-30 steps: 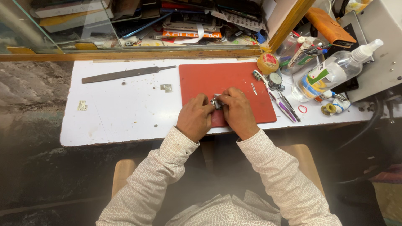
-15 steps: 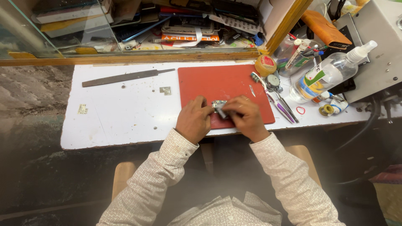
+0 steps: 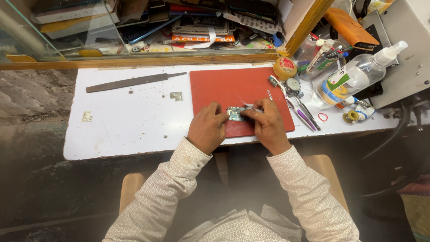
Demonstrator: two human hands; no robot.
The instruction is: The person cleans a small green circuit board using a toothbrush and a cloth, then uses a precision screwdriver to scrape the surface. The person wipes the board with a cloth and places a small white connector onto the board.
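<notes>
Both hands rest knuckles-up on the red mat, smooth and rectangular, on the white worktop. Left hand pinches a small greenish circuit board lying on the mat; right hand has its grip closed on a slim metal tool touching the board

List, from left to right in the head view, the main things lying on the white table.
Small metal part → long file → small bracket → left hand → circuit board → right hand → purple tweezers → spray bottle.
</notes>
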